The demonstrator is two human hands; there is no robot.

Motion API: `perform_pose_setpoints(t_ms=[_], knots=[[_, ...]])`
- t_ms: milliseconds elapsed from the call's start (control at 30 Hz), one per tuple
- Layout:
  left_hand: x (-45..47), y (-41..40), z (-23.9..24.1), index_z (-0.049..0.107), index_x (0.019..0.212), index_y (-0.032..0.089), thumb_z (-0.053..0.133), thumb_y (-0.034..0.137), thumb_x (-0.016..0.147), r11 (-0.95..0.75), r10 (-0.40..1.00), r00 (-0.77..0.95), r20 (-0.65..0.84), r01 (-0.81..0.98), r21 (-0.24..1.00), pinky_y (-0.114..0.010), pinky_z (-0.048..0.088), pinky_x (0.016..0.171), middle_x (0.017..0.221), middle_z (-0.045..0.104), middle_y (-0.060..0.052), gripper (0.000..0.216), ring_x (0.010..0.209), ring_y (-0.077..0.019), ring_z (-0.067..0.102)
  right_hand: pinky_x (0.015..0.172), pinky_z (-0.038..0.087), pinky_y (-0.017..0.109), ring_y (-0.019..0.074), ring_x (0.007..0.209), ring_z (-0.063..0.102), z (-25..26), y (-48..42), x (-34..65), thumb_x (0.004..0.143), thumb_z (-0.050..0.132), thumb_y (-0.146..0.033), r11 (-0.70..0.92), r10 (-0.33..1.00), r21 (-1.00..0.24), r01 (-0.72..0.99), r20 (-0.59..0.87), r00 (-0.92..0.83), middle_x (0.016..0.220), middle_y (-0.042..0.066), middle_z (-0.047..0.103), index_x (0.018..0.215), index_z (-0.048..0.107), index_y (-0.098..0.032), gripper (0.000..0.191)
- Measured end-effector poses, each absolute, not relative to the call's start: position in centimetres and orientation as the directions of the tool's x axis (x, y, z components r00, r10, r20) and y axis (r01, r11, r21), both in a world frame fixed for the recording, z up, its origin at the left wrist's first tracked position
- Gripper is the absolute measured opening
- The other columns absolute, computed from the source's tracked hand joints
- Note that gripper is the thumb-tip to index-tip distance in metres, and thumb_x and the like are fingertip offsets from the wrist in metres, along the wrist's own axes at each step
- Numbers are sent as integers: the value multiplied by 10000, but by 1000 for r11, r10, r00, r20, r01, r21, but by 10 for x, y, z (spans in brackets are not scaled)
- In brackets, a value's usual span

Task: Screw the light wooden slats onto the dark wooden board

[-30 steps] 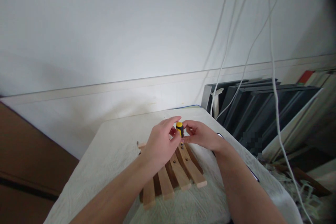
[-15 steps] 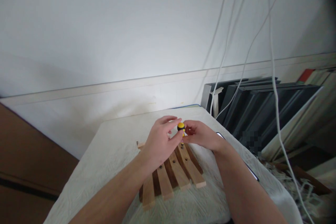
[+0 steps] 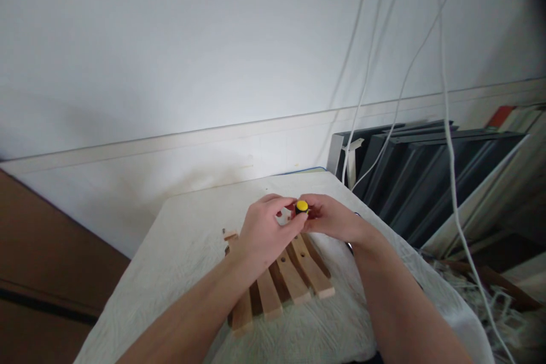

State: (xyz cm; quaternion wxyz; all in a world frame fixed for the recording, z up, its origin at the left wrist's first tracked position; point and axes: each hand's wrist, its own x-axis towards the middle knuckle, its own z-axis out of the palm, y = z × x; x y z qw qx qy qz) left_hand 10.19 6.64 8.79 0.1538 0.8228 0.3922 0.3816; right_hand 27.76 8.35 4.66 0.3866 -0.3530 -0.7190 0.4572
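Observation:
A short screwdriver with a yellow and black handle (image 3: pixel 302 207) stands upright over a fan of wooden slats (image 3: pixel 294 278) on a white table (image 3: pixel 191 244). Both hands pinch its handle. My left hand (image 3: pixel 262 233) comes in from the left, its fingertips closed on the handle. My right hand (image 3: pixel 330 219) closes on it from the right. The slats are light and dark wood with small holes, spread out towards me. The screwdriver's tip is hidden behind my fingers.
Dark flat panels (image 3: pixel 430 176) lean against the wall right of the table. White cables (image 3: pixel 443 96) hang down in front of them. A dark flat object (image 3: pixel 350 247) lies by my right wrist. A brown floor (image 3: pixel 46 273) lies to the left.
The screwdriver handle has tilted a little towards me, so its yellow cap shows more. My fingers have closed tighter round it. The slats have hardly moved.

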Motion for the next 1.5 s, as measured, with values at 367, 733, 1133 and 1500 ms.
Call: perform_pose_setpoints(t_ms=[367, 733, 1133, 1500], knots=[[100, 65, 89, 682, 930, 189, 559, 187, 808, -697, 717, 488, 498, 514, 500, -237, 482, 633, 834, 650, -34, 173, 720, -128, 588, 645, 402, 265, 120, 700, 493, 47, 83, 278, 679, 684, -220, 297, 828, -952, 69, 221, -516, 738, -29, 537, 808, 554, -177, 188], [99, 68, 87, 671, 989, 189, 613, 203, 796, -689, 724, 506, 469, 497, 528, -254, 496, 676, 879, 689, -33, 202, 727, -131, 601, 602, 390, 240, 95, 643, 478, 45, 84, 274, 599, 758, -188, 188, 883, -982, 37, 152, -444, 700, -56, 521, 732, 487, -186, 302], [100, 72, 86, 681, 949, 176, 660, 213, 746, -628, 778, 393, 490, 507, 590, -243, 478, 613, 855, 678, -37, 208, 669, -122, 557, 619, 415, 262, 115, 635, 503, 34, 92, 273, 626, 766, -234, 220, 875, -975, 21, 188, -445, 681, -56, 527, 746, 484, -206, 308], [98, 74, 86, 698, 812, 156, 634, 272, 773, -644, 765, 463, 448, 550, 531, -227, 382, 556, 713, 633, -20, 138, 612, -109, 509, 609, 387, 250, 115, 649, 475, 39, 89, 275, 668, 709, -218, 359, 883, -895, 266, 233, -407, 709, -41, 529, 751, 492, -192, 234]])
